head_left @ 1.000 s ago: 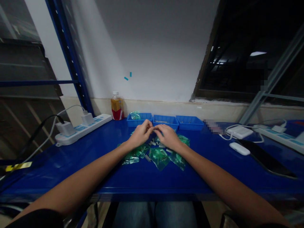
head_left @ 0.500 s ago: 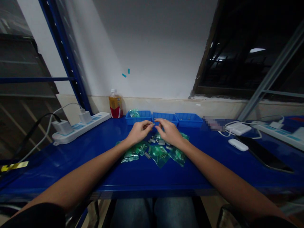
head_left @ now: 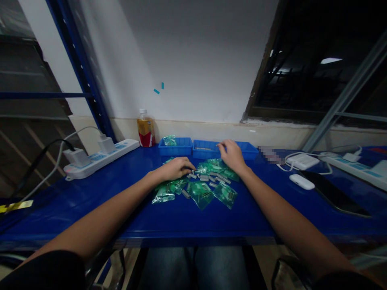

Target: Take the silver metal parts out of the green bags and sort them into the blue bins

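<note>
Wall (head_left: 196, 60) at 12 o'clock: pale grey-white, beige band (head_left: 187, 128) low down. Dark window (head_left: 302, 80) at 2 o'clock, bright light patch (head_left: 331, 61) showing in it. Blue perforated post (head_left: 82, 72) at 10 o'clock. Glossy blue worktop (head_left: 196, 222) at 6, beige floor (head_left: 132, 259) at 7. Room dim.

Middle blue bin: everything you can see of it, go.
The middle bin is a shallow, open-topped blue box, apparently plastic. It sits upright on the blue table, near the wall, with the left bin close beside it. At least one slim, pale piece lies inside. The right hand hides its right end; whether the hand touches it, or the right bin does, I can't tell.
</note>
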The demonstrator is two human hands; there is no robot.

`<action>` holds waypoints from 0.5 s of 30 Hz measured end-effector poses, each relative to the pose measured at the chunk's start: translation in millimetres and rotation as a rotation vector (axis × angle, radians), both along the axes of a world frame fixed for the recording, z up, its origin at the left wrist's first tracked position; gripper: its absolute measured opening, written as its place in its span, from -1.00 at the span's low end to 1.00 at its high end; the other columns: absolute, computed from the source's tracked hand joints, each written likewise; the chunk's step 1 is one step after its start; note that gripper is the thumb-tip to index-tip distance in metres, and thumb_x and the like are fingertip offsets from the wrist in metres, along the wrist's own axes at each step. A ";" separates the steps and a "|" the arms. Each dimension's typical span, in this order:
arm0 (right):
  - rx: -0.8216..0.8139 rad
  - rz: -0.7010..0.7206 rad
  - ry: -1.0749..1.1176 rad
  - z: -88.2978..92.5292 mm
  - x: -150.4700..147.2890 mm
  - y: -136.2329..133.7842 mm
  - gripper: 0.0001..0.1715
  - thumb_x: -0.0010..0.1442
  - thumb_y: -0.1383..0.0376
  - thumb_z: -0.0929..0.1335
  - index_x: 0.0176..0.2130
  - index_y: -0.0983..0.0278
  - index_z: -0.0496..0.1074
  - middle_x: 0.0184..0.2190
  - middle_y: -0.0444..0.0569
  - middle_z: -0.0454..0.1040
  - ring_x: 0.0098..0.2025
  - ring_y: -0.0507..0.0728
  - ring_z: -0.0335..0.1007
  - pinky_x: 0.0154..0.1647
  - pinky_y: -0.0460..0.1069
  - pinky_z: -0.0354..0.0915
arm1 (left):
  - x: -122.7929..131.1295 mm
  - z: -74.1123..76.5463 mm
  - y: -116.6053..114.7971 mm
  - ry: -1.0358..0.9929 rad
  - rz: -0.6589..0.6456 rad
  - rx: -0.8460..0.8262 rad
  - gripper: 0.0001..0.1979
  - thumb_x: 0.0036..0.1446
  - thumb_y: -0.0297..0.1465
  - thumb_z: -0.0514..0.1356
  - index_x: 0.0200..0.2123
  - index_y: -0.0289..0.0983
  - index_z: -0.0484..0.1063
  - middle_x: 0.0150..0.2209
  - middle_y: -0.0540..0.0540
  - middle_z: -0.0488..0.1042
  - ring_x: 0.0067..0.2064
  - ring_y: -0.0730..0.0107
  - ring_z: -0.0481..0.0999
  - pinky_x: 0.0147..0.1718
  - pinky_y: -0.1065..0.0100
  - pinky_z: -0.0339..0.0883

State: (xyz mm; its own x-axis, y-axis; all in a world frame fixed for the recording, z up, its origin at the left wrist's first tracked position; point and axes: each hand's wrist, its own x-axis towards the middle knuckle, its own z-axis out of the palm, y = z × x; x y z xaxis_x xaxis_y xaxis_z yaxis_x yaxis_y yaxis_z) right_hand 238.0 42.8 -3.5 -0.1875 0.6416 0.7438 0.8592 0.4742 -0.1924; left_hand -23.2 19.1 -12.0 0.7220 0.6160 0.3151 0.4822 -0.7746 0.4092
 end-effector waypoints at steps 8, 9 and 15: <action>-0.172 -0.469 0.057 -16.9 52.9 23.4 -0.62 0.20 0.16 0.22 -0.31 0.33 0.52 -0.22 0.21 0.43 -0.09 0.33 0.22 -0.15 0.18 0.15 | -1.5 1.1 -2.3 0.058 -0.004 0.035 -0.77 0.09 -0.42 0.16 -0.15 -0.20 0.50 -0.23 -0.10 0.45 -0.25 0.36 0.43 -0.23 0.35 0.26; -0.185 -0.489 0.057 -18.0 53.6 23.1 -0.61 0.20 0.15 0.22 -0.30 0.32 0.53 -0.22 0.22 0.43 -0.09 0.35 0.21 -0.16 0.20 0.14 | -1.4 1.5 -2.9 0.066 -0.015 0.040 -0.76 0.10 -0.42 0.15 -0.14 -0.20 0.49 -0.22 -0.11 0.46 -0.24 0.35 0.43 -0.23 0.35 0.26; -0.174 -0.475 0.067 -13.3 45.2 18.0 -0.59 0.21 0.13 0.22 -0.35 0.32 0.52 -0.24 0.22 0.43 -0.07 0.40 0.18 -0.18 0.22 0.11 | -2.2 2.3 -2.9 0.029 0.024 0.030 -0.82 0.06 -0.36 0.18 -0.26 -0.25 0.51 -0.30 -0.09 0.48 -0.33 0.39 0.42 -0.33 0.40 0.24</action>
State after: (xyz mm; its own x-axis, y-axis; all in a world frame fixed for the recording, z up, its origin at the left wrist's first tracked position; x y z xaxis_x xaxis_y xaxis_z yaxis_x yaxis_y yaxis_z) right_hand 283.2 60.8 -16.8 0.1995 0.7600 0.6186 0.9551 -0.0097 -0.2960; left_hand -25.4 16.2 -9.7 0.7161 0.6238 0.3131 0.5122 -0.7744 0.3714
